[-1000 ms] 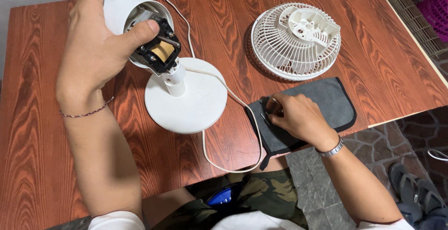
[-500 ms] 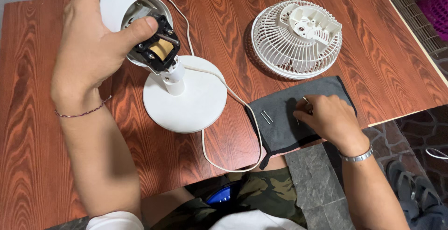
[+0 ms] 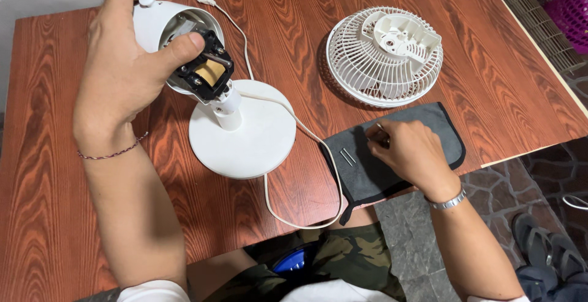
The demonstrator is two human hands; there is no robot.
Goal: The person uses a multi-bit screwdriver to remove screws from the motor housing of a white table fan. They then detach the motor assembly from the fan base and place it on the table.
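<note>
Two screws [image 3: 347, 156] lie just beside the right hand [image 3: 409, 153], seemingly pinching.

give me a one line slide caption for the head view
Left hand holds the motor housing of a stripped fan stand; right hand rests on a grey cloth beside the grille.

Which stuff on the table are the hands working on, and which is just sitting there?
In use:
left hand gripping the white fan motor housing, motor exposed, on its round base
right hand on the grey cloth pouch, beside two thin metal pins

Lying about:
white fan grille
white power cord
purple basket
sandals
</note>
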